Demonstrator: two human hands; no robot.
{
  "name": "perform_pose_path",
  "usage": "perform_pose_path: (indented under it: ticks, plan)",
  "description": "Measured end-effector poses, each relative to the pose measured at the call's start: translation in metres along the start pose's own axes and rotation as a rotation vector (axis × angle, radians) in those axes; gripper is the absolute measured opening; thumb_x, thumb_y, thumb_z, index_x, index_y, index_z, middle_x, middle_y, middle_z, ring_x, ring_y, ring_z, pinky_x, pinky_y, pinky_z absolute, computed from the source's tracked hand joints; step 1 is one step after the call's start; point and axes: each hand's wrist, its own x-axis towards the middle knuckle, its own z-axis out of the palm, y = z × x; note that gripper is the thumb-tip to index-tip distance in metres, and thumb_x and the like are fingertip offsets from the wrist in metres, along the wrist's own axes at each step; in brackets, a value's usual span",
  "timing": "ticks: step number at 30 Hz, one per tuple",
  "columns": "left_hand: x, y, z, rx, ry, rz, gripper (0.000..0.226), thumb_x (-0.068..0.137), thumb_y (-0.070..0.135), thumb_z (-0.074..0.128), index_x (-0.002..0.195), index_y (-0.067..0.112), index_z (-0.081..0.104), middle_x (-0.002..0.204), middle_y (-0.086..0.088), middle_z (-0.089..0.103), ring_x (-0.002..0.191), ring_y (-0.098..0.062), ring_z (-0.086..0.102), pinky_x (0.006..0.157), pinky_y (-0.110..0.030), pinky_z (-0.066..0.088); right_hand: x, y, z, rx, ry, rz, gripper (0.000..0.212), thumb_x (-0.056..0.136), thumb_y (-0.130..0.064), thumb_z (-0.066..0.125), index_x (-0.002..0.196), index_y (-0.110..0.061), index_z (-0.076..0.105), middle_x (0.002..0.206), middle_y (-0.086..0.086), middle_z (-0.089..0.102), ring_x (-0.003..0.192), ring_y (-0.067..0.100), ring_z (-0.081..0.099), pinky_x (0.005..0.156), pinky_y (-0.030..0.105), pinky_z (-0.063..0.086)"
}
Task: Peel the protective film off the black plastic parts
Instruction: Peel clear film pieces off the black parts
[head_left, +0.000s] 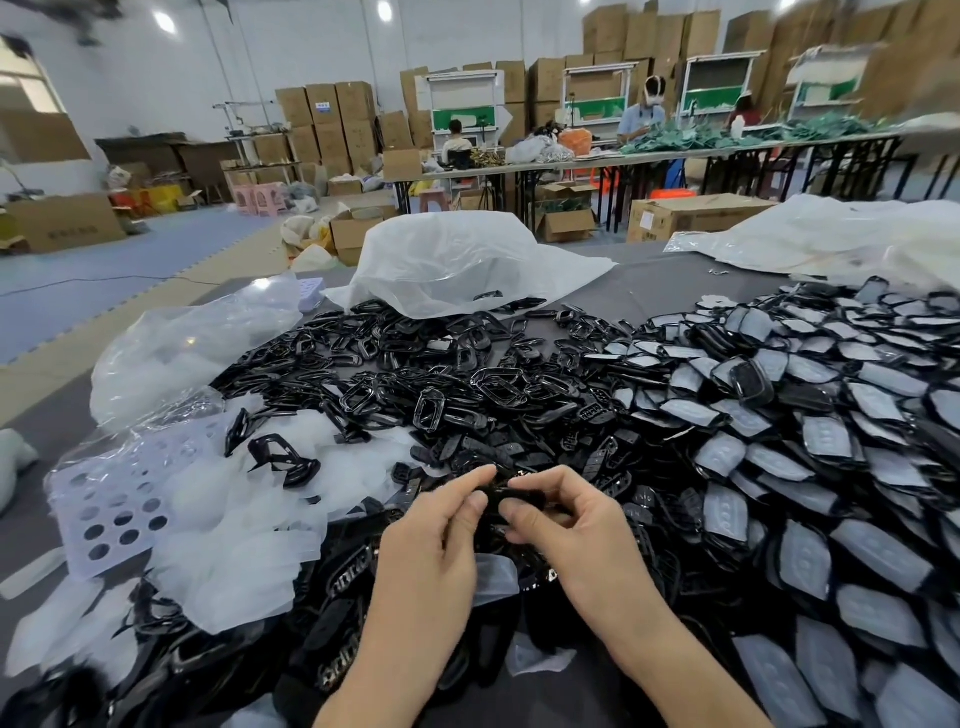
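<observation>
1. Hands meet low in the middle of the view: the left hand (441, 525) and the right hand (566, 525) both pinch one small black plastic part (511, 501) between thumb and curled fingers, just above the heap.
2. Whether that part carries film cannot be told; it is mostly hidden by the fingertips.
3. To the right, a wide pile of filmed parts (810, 452) runs from the near edge to the far side, each black piece faced with a pale grey sheet.
4. In the middle, beyond the hands, lies a heap of bare black frames (415, 374), glossy and tangled together.
5. More dark pieces lie under the forearms at the near edge.
6. To the left of the hands sits a drift of peeled film (234, 545), translucent white, with a few black frames lying on top of it.
7. Further left, a white perforated tray (109, 514) with round holes rests partly under clear plastic.
8. A clear plastic bag (182, 353) bulges at the far left, a white bag (457, 260) lies at the far centre, touching the frames, and another white sheet (831, 234) covers the far right.
9. All of this rests on a grey table (675, 280).
10. Far behind, stacked cardboard boxes (327, 124) line the wall, and people work at a long bench (571, 163).
</observation>
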Motion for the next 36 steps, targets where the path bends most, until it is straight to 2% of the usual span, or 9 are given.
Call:
perform_pose_path:
  ticks: [2,4,8,11,14,19,24,31,36]
  plan:
    - [0.000,-0.002,-0.005,0.132,0.032,0.085,0.025,0.101,0.026,0.052,0.118,0.041,0.063,0.107,0.028,0.064,0.106,0.008,0.059,0.089,-0.009,0.044,0.003,-0.001,-0.004,-0.016,0.087,-0.016,0.014,0.088,-0.002,0.073,0.093,-0.016,0.071,0.083,-0.005,0.077,0.068,0.008,0.071,0.062,0.013,0.052]
    - [0.003,-0.005,-0.016,0.204,-0.014,0.087,0.020,0.099,0.040,0.050,0.116,0.042,0.059,0.104,0.030,0.061,0.104,0.006,0.057,0.087,-0.014,0.045,0.007,0.000,-0.010,-0.004,0.184,-0.034,0.014,0.089,-0.005,0.073,0.094,-0.018,0.071,0.085,-0.003,0.077,0.069,0.009,0.072,0.063,0.014,0.053]
    - [0.003,-0.014,-0.026,0.460,-0.415,0.209,0.026,0.090,0.059,0.052,0.112,0.046,0.061,0.102,0.029,0.052,0.107,0.007,0.044,0.090,-0.012,0.037,0.010,0.002,-0.017,0.040,0.291,-0.027,0.014,0.090,-0.007,0.073,0.095,-0.020,0.071,0.083,-0.006,0.077,0.073,0.011,0.074,0.064,0.014,0.054]
    - [0.003,-0.018,-0.025,0.527,-0.499,0.230,0.021,0.089,0.058,0.055,0.105,0.046,0.061,0.099,0.028,0.048,0.102,0.007,0.039,0.089,-0.015,0.036,0.010,0.004,-0.018,0.024,0.290,-0.021,0.014,0.091,-0.010,0.073,0.095,-0.022,0.071,0.085,-0.008,0.076,0.074,0.012,0.074,0.065,0.015,0.054]
    - [0.004,-0.016,-0.024,0.427,-0.424,0.156,0.008,0.091,0.047,0.062,0.087,0.041,0.059,0.093,0.026,0.055,0.094,0.005,0.050,0.077,-0.014,0.039,0.010,0.003,-0.018,0.048,0.286,-0.020,0.015,0.090,-0.010,0.074,0.092,-0.025,0.072,0.084,-0.006,0.076,0.074,0.013,0.074,0.065,0.016,0.055]
    - [0.004,-0.012,-0.018,0.114,-0.160,-0.025,0.007,0.093,0.038,0.062,0.089,0.043,0.061,0.083,0.025,0.070,0.079,0.001,0.064,0.071,-0.010,0.043,0.009,0.000,-0.011,0.423,0.044,0.088,0.013,0.071,-0.013,0.081,0.081,-0.021,0.079,0.089,0.006,0.075,0.086,0.023,0.075,0.075,0.027,0.060]
    - [0.002,-0.014,-0.012,0.070,-0.146,-0.029,0.014,0.101,0.035,0.052,0.087,0.037,0.053,0.062,0.019,0.063,0.049,0.000,0.049,0.052,-0.011,0.037,0.008,0.000,-0.009,0.479,-0.129,0.138,0.019,0.068,-0.016,0.086,0.085,-0.019,0.078,0.100,0.009,0.075,0.103,0.028,0.073,0.088,0.040,0.059]
    - [0.004,-0.008,-0.009,-0.176,-0.113,-0.154,0.018,0.104,0.031,0.041,0.098,0.022,0.055,0.073,0.000,0.075,0.069,-0.013,0.069,0.063,-0.023,0.053,0.003,0.001,-0.005,0.334,-0.137,0.120,0.017,0.074,-0.018,0.085,0.089,-0.017,0.078,0.102,0.012,0.076,0.096,0.034,0.075,0.084,0.031,0.060]
    - [0.004,-0.012,-0.006,-0.196,-0.033,-0.265,0.019,0.105,0.035,0.039,0.096,0.027,0.053,0.074,0.002,0.074,0.058,-0.014,0.067,0.061,-0.026,0.051,0.004,0.004,-0.004,0.260,-0.123,0.104,0.016,0.074,-0.020,0.082,0.090,-0.020,0.079,0.100,0.007,0.077,0.103,0.025,0.073,0.087,0.030,0.059]
